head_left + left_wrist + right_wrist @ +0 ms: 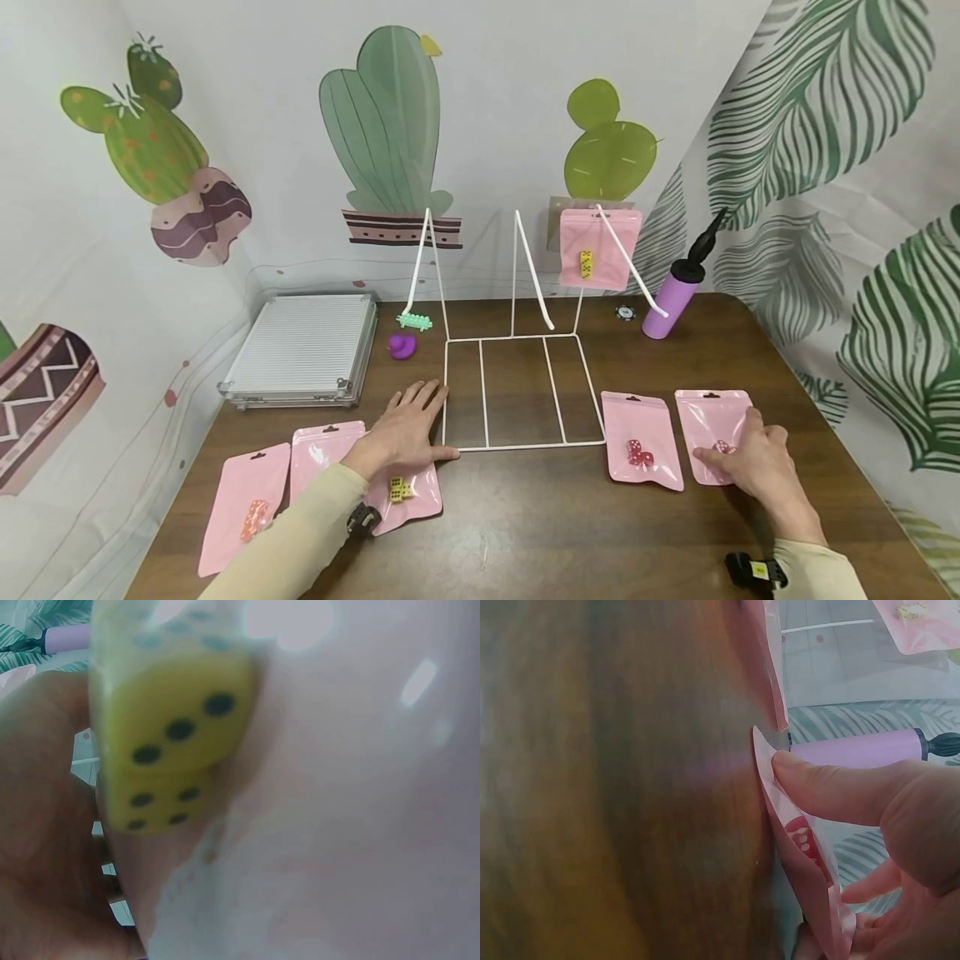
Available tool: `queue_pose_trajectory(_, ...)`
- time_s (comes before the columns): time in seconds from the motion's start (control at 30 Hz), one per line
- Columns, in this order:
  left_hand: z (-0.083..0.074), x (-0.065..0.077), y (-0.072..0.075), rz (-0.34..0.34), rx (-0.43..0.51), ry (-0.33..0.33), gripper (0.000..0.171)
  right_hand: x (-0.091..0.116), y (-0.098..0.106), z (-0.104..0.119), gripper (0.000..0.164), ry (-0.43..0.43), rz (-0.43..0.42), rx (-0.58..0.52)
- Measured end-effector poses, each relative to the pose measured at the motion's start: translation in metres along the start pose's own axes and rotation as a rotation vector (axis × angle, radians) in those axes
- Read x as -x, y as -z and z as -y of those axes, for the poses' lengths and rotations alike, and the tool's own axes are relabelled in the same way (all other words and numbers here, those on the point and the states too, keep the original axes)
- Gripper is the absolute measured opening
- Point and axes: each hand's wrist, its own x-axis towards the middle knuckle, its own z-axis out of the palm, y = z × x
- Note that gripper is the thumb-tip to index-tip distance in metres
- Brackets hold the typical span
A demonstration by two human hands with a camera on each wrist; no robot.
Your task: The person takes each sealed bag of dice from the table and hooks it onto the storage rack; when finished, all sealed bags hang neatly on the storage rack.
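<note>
My right hand (761,467) is at the far-right pink zip bag (697,421), which holds red dice (804,844). The thumb is at one edge of this bag and the fingers curl at the opposite edge. My left hand (408,425) rests palm down with fingers spread, beside the front left corner of a white wire rack (525,447). Just below that hand lies a pink bag with yellow dice (401,490); the dice appear close up in the left wrist view. Beside my right hand is another pink bag (637,417) with red dice.
Two more pink bags lie at left, one with orange dice (255,521). One pink bag (600,229) hangs on the rack's right prong. Around the rack are a silver case (307,342), a purple duck (402,346), a green toy (415,322), a chip (625,312) and a purple pump (667,304).
</note>
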Motion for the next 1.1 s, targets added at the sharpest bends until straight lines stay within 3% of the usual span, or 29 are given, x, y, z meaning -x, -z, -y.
queue_pose_trajectory(0.73, -0.001, 0.001, 0.000, 0.010, 0.016, 0.005, 0.109, 0.008, 0.002, -0.003, 0.113, 0.085, -0.142, -0.024)
queue_pose_trajectory(1.1, 0.000, -0.001, -0.002, 0.015, 0.008, 0.013, 0.109, 0.013, 0.009, 0.005, 0.118, 0.095, -0.240, -0.065)
